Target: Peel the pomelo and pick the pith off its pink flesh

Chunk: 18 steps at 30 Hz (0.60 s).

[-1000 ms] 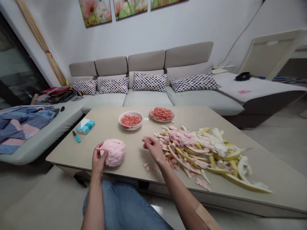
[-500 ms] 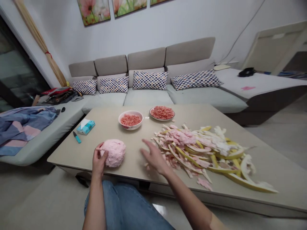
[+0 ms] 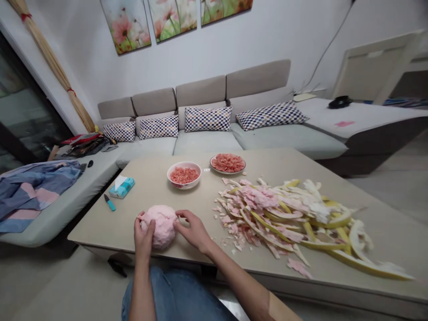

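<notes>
A peeled pomelo (image 3: 161,226), round and covered in pink pith, rests near the front edge of the table. My left hand (image 3: 143,232) grips its left side, with the thumb across the front. On the opposite side, the thumb and fingers of my right hand (image 3: 191,227) pinch at the pomelo's surface; whatever bit of pith lies between the fingertips is too small to make out. To the right spreads a heap of pomelo peel (image 3: 281,209), yellow strips mixed with white and pink pith scraps.
Behind the pomelo stand a bowl (image 3: 184,186) and a plate (image 3: 214,170), both holding red pomelo flesh. A tissue pack (image 3: 122,188) and a small teal-handled knife (image 3: 110,203) lie at the left of the table (image 3: 100,227). A sofa (image 3: 207,141) lines the wall.
My right hand has moved left from beside the peel heap onto the pomelo's right side, and its spread fingers have closed. My left hand still holds the pomelo. The camera view has tilted up slightly.
</notes>
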Each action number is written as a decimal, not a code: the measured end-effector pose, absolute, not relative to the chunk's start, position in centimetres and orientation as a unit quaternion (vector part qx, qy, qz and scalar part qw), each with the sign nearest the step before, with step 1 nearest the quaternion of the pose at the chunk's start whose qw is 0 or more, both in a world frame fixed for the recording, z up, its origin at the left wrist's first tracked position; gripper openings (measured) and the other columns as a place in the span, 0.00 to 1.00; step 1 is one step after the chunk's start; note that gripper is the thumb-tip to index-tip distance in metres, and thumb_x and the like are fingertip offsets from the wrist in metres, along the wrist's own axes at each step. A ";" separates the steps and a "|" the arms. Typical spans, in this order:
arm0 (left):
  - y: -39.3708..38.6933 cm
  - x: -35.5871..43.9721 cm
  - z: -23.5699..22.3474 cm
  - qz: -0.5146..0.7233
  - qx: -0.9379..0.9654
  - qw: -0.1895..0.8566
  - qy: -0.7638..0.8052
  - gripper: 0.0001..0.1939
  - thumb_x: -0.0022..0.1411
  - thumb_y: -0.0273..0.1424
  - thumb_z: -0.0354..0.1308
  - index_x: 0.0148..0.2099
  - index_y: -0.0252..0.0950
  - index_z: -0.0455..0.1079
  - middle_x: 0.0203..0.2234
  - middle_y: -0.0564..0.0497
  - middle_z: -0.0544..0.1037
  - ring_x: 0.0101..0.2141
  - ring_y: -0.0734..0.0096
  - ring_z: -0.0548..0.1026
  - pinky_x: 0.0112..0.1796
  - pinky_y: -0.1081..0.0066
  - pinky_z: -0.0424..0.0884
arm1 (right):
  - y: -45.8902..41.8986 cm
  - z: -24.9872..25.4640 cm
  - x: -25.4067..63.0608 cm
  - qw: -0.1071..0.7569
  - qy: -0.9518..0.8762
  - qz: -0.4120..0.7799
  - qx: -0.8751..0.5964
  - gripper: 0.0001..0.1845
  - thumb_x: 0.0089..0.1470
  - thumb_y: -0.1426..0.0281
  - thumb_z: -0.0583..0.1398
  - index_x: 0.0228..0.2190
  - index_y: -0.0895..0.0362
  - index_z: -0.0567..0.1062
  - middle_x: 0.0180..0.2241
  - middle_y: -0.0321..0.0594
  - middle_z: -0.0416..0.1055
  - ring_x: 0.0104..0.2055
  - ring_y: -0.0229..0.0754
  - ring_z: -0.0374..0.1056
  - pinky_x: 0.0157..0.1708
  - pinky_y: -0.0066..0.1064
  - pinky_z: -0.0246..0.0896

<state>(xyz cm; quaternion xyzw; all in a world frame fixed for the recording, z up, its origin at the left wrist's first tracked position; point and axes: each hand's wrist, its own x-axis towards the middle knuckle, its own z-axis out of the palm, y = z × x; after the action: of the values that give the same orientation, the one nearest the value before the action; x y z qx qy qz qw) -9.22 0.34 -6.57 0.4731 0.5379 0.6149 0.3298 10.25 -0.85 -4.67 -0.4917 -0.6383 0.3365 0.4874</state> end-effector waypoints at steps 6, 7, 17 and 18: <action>-0.8 -7.0 -4.8 0.575 0.544 0.228 0.567 0.30 0.48 0.42 0.68 0.51 0.38 0.66 0.47 0.45 0.72 0.51 0.56 0.71 0.55 0.56 0.65 | -2.3 -1.9 10.8 0.401 -0.730 0.188 -0.520 0.18 0.53 0.71 0.62 0.47 0.57 0.75 0.43 0.47 0.76 0.43 0.45 0.71 0.45 0.34 0.63; -0.9 -6.7 -4.6 0.567 0.562 0.211 0.564 0.31 0.47 0.41 0.68 0.53 0.38 0.66 0.49 0.44 0.71 0.52 0.55 0.70 0.55 0.55 0.65 | -2.3 -1.6 10.9 0.385 -0.742 0.180 -0.519 0.17 0.53 0.73 0.61 0.46 0.57 0.76 0.40 0.46 0.76 0.40 0.44 0.71 0.42 0.32 0.63; -0.6 -6.3 -3.8 0.507 0.599 0.268 0.559 0.29 0.49 0.40 0.67 0.54 0.38 0.69 0.50 0.44 0.72 0.52 0.56 0.70 0.56 0.56 0.64 | -1.8 0.2 12.8 0.315 -0.771 0.211 -0.512 0.05 0.49 0.75 0.60 0.24 0.57 0.75 0.24 0.36 0.74 0.26 0.36 0.66 0.28 0.23 0.51; -0.6 -6.1 -3.7 0.506 0.592 0.283 0.560 0.29 0.49 0.40 0.67 0.53 0.38 0.69 0.49 0.44 0.74 0.51 0.57 0.71 0.54 0.57 0.65 | -1.8 0.2 12.9 0.315 -0.768 0.221 -0.511 0.06 0.49 0.75 0.60 0.23 0.57 0.75 0.23 0.36 0.74 0.25 0.36 0.66 0.28 0.23 0.51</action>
<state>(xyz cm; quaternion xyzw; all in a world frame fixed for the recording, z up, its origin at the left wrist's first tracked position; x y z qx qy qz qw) -6.14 -0.58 -3.74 0.5925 0.5596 0.5055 0.2833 12.94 -1.83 0.20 -0.5113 -0.7684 0.2214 0.3150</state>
